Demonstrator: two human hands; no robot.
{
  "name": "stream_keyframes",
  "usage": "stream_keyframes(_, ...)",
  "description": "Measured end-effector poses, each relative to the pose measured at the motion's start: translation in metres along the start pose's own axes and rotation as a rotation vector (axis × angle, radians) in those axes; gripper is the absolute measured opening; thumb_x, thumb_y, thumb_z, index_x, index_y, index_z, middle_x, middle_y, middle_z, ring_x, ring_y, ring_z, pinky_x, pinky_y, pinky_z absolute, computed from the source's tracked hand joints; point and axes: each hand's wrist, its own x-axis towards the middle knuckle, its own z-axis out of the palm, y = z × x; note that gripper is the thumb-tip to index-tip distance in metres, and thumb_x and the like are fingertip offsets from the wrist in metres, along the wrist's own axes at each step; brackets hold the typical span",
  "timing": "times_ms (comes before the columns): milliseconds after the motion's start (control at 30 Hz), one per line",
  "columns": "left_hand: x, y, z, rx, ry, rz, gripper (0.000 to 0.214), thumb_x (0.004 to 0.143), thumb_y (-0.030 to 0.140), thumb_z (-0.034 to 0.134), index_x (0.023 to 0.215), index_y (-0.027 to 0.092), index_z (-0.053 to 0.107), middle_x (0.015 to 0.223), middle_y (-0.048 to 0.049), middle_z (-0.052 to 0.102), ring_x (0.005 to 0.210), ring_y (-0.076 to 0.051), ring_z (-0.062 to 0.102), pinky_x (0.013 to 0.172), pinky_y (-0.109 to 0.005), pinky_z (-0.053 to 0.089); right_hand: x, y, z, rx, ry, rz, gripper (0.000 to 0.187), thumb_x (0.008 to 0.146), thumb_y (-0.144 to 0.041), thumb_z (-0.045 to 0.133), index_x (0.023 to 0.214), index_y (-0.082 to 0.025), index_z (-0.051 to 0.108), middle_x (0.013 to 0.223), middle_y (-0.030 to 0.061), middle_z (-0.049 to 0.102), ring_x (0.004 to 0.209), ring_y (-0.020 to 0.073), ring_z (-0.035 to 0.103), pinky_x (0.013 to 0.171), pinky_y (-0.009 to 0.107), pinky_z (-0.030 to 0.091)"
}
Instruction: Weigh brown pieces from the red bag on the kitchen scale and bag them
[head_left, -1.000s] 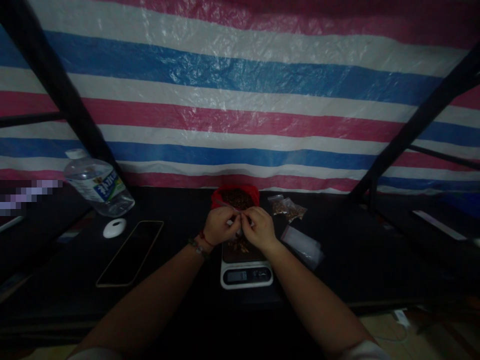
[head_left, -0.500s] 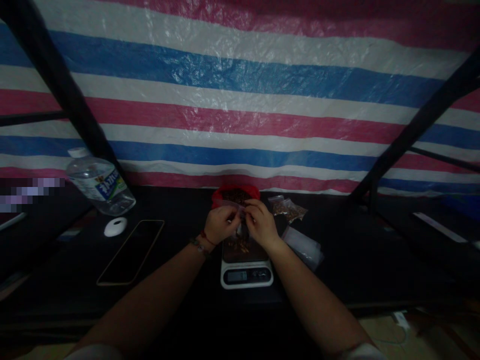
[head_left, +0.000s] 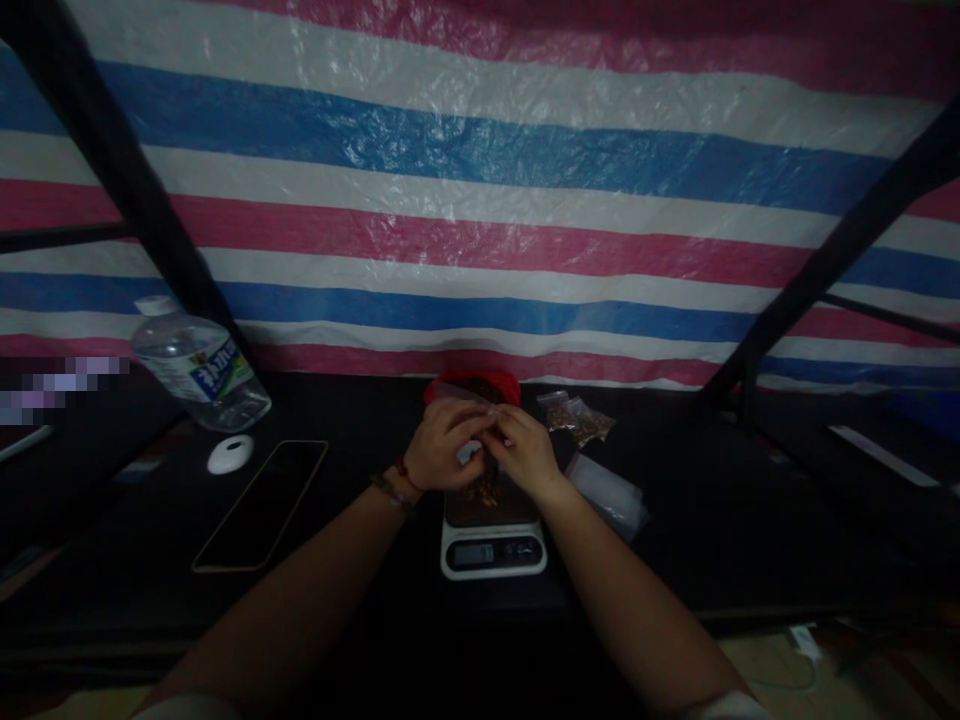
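Above a white kitchen scale (head_left: pixel 495 565) with a dark platform and a lit display, my left hand (head_left: pixel 448 443) and my right hand (head_left: pixel 523 450) meet at their fingertips. Both are closed on the top edge of a small clear plastic zip bag (head_left: pixel 486 466). Brown bits (head_left: pixel 484 492) show low in the bag, over the platform; whether some lie loose is hard to tell. Just behind my fingers stands a red bag (head_left: pixel 504 382) with dark brown contents, partly hidden by my hands.
Right of my right hand lie filled small zip bags (head_left: pixel 577 418) and a stack of flat clear bags (head_left: pixel 609 495). On the left are a phone (head_left: pixel 262 508), a white oval case (head_left: pixel 231 454) and a large plastic bottle (head_left: pixel 201 365). A striped tarp (head_left: pixel 480 235) hangs behind, between dark metal posts.
My left hand has shifted slightly up and its fingers now reach across toward my right fingertips along the bag's top edge. My right hand has barely moved.
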Motion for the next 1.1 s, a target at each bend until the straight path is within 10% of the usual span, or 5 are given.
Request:
stream_keyframes(300,0.0,-0.011,-0.007,0.067,-0.177,-0.037,0.062,0.069,0.037,0.063,0.129,0.027,0.052,0.121,-0.0074,0.062,0.12,-0.032,0.046,0.107,-0.054,0.021,0.003,-0.005,-0.004,-0.04,-0.121,-0.026,0.031,0.079,-0.026,0.065,0.109,-0.02,0.063,0.11,0.0096,0.063,0.105,0.0221,0.058,0.093,0.037,0.049)
stream_keyframes(500,0.0,-0.017,-0.006,0.109,-0.129,-0.119,0.057,0.07,0.048,0.064,0.119,0.02,0.057,0.11,-0.0102,0.064,0.111,-0.029,0.052,0.105,-0.051,0.026,0.005,0.003,-0.013,0.147,-0.115,-0.036,0.028,0.084,-0.028,0.06,0.111,-0.02,0.059,0.115,0.01,0.06,0.11,0.0201,0.055,0.095,0.038,0.046)
stream_keyframes(700,0.0,-0.032,-0.007,0.145,-0.119,-0.254,0.057,0.069,0.05,0.067,0.113,0.016,0.056,0.109,-0.0119,0.064,0.105,-0.029,0.057,0.104,-0.05,0.032,0.003,0.03,-0.025,0.191,-0.334,0.119,0.065,0.064,-0.031,0.079,0.123,-0.02,0.054,0.121,0.0113,0.059,0.112,0.0239,0.056,0.096,0.042,0.044)
stream_keyframes(933,-0.008,-0.045,0.004,0.058,-0.203,-0.327,0.056,0.071,0.044,0.067,0.117,0.015,0.055,0.116,-0.0123,0.063,0.106,-0.028,0.059,0.094,-0.043,0.046,0.0,0.036,-0.017,0.202,-0.496,0.173,0.034,0.067,-0.023,0.075,0.099,-0.018,0.068,0.098,0.0062,0.069,0.09,0.0188,0.064,0.082,0.034,0.049)
stream_keyframes(1100,-0.009,-0.043,0.007,-0.012,-0.261,-0.289,0.062,0.068,0.05,0.07,0.118,0.016,0.056,0.115,-0.0124,0.064,0.107,-0.028,0.06,0.093,-0.042,0.047,-0.001,0.043,-0.011,0.314,-0.344,0.267,0.037,0.07,-0.02,0.07,0.106,-0.018,0.065,0.103,0.0066,0.068,0.093,0.0183,0.064,0.086,0.035,0.049)
